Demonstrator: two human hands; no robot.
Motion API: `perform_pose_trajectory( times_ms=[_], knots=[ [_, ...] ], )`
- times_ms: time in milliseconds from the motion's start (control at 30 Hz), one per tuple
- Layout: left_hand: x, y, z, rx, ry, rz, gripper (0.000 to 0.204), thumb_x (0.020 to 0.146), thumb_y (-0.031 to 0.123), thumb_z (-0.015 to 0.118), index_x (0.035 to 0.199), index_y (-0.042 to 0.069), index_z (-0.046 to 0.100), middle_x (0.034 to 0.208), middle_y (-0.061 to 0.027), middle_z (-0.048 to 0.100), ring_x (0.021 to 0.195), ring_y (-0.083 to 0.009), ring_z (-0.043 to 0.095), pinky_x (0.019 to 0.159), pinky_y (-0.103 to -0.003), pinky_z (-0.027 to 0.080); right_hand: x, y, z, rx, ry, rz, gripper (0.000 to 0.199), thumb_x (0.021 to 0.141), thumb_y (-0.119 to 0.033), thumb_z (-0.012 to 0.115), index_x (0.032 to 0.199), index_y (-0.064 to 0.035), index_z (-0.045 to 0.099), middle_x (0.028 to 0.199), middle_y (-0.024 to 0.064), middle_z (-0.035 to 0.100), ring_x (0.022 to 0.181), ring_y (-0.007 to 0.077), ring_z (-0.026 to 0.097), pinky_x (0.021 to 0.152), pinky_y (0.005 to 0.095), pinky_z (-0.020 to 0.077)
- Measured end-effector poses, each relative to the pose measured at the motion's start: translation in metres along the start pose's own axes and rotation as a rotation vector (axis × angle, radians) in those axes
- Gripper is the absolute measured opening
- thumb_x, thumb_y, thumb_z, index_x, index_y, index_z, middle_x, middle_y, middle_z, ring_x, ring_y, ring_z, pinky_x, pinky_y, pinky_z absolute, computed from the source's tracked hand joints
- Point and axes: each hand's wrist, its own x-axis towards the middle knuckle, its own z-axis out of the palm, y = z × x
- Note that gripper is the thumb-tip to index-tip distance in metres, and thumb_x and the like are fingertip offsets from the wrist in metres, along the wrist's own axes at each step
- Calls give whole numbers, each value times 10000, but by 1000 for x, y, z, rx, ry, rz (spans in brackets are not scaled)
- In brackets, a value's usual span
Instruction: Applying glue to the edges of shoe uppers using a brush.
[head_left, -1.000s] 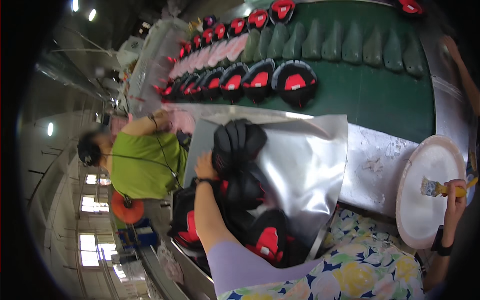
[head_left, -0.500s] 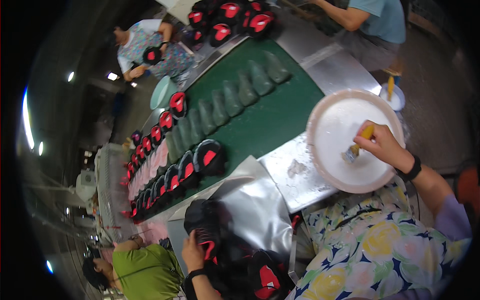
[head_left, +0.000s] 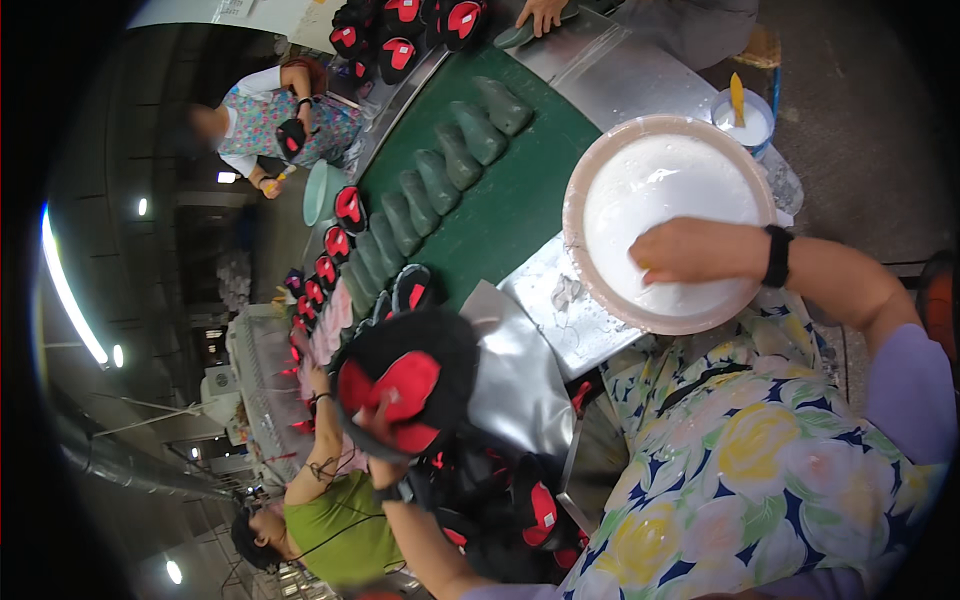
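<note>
In my left hand (head_left: 382,440) is a black shoe upper (head_left: 448,345) with red on the side facing me, raised above a pile of similar uppers (head_left: 535,510). My fingers lie against its red part. Over a wide pinkish basin (head_left: 575,215) of white liquid is my right hand (head_left: 685,250), closed. It grips a brush whose yellow handle barely shows under the fingers; the bristles are hidden. The basin rests on a shiny metal surface (head_left: 555,300) beside the green belt.
Grey-green foot-shaped lasts (head_left: 435,180) stand in a row on the green belt (head_left: 530,220), with red-and-black uppers (head_left: 348,205) alongside. A small tub (head_left: 765,130) with a yellow-handled brush stands beyond the basin. Co-workers work at the far left, near left and top.
My left hand has lifted a shoe upper from the pile. My right hand has turned over the liquid, now covering the brush. The view has shifted, and the near-left co-worker reaches toward the belt.
</note>
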Motion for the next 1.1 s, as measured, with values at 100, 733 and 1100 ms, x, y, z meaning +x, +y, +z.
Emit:
perform_pose_trajectory(
  times_ms=[100, 733, 1100],
  knots=[
    [68, 22, 18, 121, -171, 134, 288, 986, 145, 536, 1256, 48, 560, 1229, -93, 608, 1058, -204, 626, 940, -335, 504, -14, 14, -42, 121, 103, 205, 235, 874, -241, 687, 912, -39, 573, 813, 155, 630, 781, 339, 635, 711, 419, 484],
    [194, 233, 130, -1032, 126, -13, 513, 916, 50, 669, 1391, 56, 477, 1356, -90, 570, 1188, -206, 575, 1027, -375, 456, -3, -2, -84, 569, 1039, 360, 394, 836, -345, 738, 756, 4, 572, 653, 176, 630, 571, 299, 625, 573, 362, 483],
    [202, 253, 127, 20, 475, 372, 398, 899, 150, 688, 1252, -4, 586, 1150, -171, 660, 1018, -306, 653, 913, -378, 501, 3, -29, -60, 1073, 899, 508, 336, 871, -288, 724, 796, 13, 593, 677, 82, 646, 560, 109, 602, 523, 258, 488]
  ],
)
